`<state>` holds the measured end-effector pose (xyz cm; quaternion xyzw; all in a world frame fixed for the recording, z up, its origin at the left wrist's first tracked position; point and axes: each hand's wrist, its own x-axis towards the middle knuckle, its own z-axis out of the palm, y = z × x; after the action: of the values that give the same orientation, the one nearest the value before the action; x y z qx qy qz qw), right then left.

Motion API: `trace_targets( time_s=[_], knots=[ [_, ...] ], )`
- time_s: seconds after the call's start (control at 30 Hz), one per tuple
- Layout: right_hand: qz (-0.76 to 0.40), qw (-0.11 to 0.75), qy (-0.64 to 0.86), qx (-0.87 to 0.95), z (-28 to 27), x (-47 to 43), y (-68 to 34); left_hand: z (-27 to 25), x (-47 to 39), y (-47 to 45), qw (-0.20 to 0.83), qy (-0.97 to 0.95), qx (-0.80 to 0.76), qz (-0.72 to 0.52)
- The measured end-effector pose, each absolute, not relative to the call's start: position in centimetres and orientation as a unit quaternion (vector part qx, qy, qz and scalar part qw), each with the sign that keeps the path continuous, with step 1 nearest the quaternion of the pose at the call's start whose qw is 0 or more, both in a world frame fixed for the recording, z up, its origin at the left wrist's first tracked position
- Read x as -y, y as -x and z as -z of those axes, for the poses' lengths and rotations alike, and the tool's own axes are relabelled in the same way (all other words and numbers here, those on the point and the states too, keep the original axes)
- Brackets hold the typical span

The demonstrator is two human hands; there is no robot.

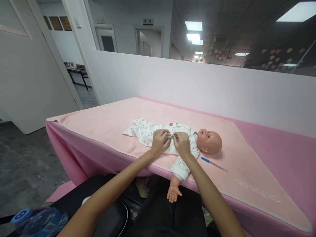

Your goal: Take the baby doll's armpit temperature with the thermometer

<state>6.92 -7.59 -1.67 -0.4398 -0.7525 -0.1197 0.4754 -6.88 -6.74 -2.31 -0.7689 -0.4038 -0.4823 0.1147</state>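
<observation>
A baby doll (209, 142) lies on its back on a pink cloth, its head to the right. It wears a white patterned baby suit (146, 131), and one doll arm hangs over the table's near edge. My left hand (161, 141) rests on the suit's middle, fingers curled and pinching its front fabric. Close beside it, my right hand (182, 143) also pinches the front of the suit, near the chest. The fingertips of both hands nearly meet. Whatever fastening lies under them is too small to make out.
A thin stick with a blue cap (205, 160) lies near the doll's head. The pink cloth (98, 120) covers the table up to a white partition (197, 85). At lower left is a blue-capped plastic bottle (44, 222) beside a black bag or seat.
</observation>
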Motion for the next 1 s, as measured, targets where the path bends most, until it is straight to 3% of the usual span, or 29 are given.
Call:
trace_targets(
  time_s=[0.63,1.0],
  knots=[
    [0.139,0.446,0.448,0.762,1.72,7.75,-7.10,1.95,6.79,7.52,0.024,0.800,0.324,0.505],
    [0.152,0.458,0.451,0.751,1.71,7.63,-7.16,2.17,6.78,7.37,0.041,0.812,0.339,0.474]
  ],
)
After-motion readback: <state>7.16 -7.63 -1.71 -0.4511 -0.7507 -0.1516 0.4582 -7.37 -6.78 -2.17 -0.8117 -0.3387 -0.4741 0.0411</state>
